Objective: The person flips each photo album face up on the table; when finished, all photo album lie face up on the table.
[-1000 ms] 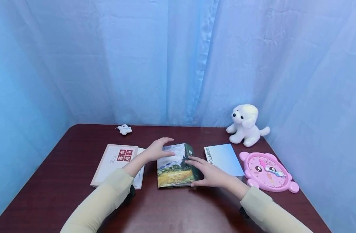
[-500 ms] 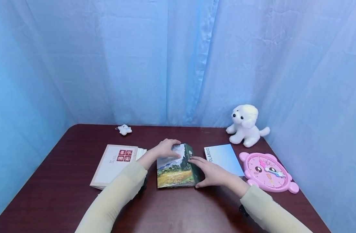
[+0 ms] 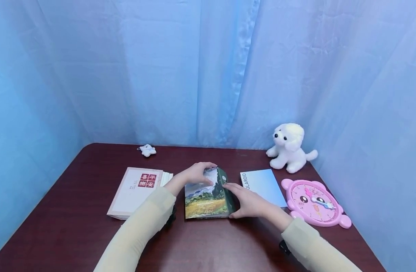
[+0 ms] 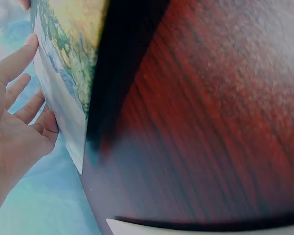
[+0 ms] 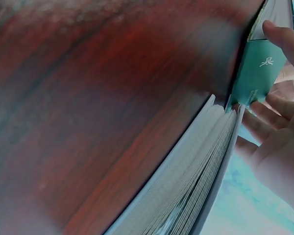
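A landscape-cover book [image 3: 204, 200] is set near the middle of the dark red-brown surface [image 3: 201, 245], its painted cover facing up and its green spine [image 5: 262, 61] turned to the right. Its far edge is reached by the left hand [image 3: 195, 173], whose fingers are spread wide from the thumb; they are laid at that edge, while the thumb is extended over the pale painted sky, and whether the cover is pressed by it cannot be told. The right side is met by the right hand [image 3: 250, 204], also spread wide, with the thumb placed by the near right corner and the other fingers set farther along the spine. Both wrists are covered by cream sleeves [image 3: 139, 230]. To the left, a white book [image 3: 129, 196] marked with four red squares [image 3: 147, 180] is partly hidden by the left arm. Just right of the right hand, a blue-and-white book [image 3: 267, 185] is seen lying flat, most of the word POLAROID being readable on it; its thick pages are shown in the right wrist view. Farther right, a pink toy clock [image 3: 313, 206] is laid face up, and beyond it a white plush dog [image 3: 289, 151] is seated. At the far left, a small white ornament [image 3: 148, 150] is placed. The scene is closed off by pale blue curtains [image 3: 160, 75].
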Available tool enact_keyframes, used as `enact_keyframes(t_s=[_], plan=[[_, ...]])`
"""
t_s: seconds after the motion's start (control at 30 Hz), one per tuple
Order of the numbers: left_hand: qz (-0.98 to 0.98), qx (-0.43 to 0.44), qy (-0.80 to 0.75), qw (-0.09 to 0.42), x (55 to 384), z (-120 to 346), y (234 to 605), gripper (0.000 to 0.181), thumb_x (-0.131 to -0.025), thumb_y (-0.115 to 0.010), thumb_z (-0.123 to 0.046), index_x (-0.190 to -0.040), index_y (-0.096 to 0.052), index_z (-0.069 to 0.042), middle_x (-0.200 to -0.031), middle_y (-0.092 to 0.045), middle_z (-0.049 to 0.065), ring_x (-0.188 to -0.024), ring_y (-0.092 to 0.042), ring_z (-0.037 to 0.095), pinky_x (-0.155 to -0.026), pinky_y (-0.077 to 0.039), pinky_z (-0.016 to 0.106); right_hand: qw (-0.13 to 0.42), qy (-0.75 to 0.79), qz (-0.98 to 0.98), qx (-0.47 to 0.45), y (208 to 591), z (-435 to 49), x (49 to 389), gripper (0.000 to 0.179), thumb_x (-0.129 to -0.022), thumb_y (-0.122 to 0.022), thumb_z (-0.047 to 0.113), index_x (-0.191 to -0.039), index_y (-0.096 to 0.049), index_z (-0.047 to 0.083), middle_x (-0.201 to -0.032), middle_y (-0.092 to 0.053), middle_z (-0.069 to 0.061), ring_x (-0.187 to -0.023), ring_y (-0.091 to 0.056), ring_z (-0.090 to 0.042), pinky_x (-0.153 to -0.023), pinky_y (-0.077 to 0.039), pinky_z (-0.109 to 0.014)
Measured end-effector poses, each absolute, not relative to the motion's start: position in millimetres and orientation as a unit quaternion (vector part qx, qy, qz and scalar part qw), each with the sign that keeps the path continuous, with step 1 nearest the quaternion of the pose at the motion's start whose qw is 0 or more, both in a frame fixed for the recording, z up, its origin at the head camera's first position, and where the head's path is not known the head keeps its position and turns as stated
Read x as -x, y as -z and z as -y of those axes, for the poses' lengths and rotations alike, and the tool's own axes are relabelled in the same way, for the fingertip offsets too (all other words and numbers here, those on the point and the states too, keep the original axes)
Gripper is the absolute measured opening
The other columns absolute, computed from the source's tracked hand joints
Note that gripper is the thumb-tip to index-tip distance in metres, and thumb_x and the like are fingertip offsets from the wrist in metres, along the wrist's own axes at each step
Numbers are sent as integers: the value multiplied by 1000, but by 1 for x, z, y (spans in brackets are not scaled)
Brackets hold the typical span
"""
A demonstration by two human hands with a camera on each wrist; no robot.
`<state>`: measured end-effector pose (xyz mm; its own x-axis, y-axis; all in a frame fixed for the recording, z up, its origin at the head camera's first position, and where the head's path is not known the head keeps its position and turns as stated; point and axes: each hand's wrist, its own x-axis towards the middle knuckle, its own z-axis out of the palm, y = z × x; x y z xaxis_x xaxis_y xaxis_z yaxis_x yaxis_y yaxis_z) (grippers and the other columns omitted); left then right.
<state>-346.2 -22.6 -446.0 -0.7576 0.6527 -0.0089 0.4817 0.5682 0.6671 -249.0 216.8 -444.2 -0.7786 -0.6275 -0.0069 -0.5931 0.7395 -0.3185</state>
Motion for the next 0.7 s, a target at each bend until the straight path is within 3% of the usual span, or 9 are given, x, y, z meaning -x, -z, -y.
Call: enact_keyframes(t_s=[0.23, 0.37, 0.5, 0.7], plan=[[-875, -318, -346, 113, 348, 25, 445, 68, -82, -75, -23, -141, -45, -11, -141, -47, 9, -131, -42, 27, -103, -40, 42, 44, 158, -934, 318, 441, -217, 248, 96, -68, -81, 43, -145, -36, 9, -146, -38, -15, -121, -50, -28, -92, -48, -44], [-875, -324, -344, 104, 348, 26, 444, 66, -83, -74, -26, -140, -45, -11, -140, -48, 8, -130, -43, 26, -103, -39, 42, 38, 167, -937, 306, 439, -219, 247, 94, -67, -80, 49, -144, -40, 11, -140, -45, -16, -121, -51, -28, -93, -47, -45], [-877, -328, -338, 93, 348, 26, 440, 65, -83, -73, -29, -140, -47, -11, -140, -48, 9, -129, -44, 27, -103, -40, 43, 38, 179, -934, 308, 438, -221, 248, 93, -68, -78, 52, -144, -39, 15, -134, -51, -12, -117, -54, -24, -91, -48, -43], [-878, -328, -341, 74, 348, 28, 437, 65, -82, -74, -32, -139, -49, -14, -137, -49, 8, -127, -46, 25, -102, -40, 41, 22, 198, -925, 323, 434, -219, 247, 87, -71, -77, 48, -144, -40, 19, -132, -50, -9, -115, -53, -22, -90, -48, -44]])
